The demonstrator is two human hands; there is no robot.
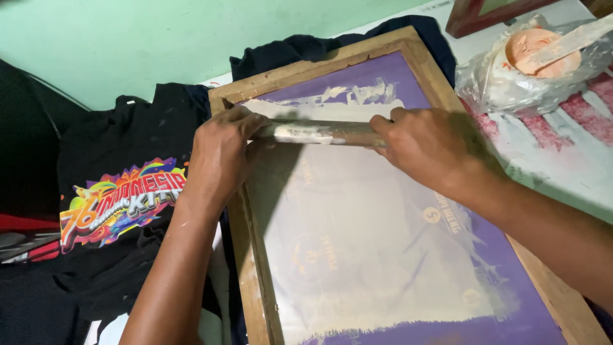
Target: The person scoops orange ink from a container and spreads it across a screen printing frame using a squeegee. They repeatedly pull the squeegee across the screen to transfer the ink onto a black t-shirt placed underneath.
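Both hands, left [220,150] and right [431,147], curled closed, forearms outstretched.

Near of the squeegee [322,133], the pale mesh inside the wooden frame [252,281] lies open between its 2 side rails. Far of it, only a narrow strip remains before the frame's top rail. Right, a plastic-wrapped ink tub [533,61] blocks the counter [568,166]; left, black shirts [121,191] cover it.

Soft, even light (slight motion blur)
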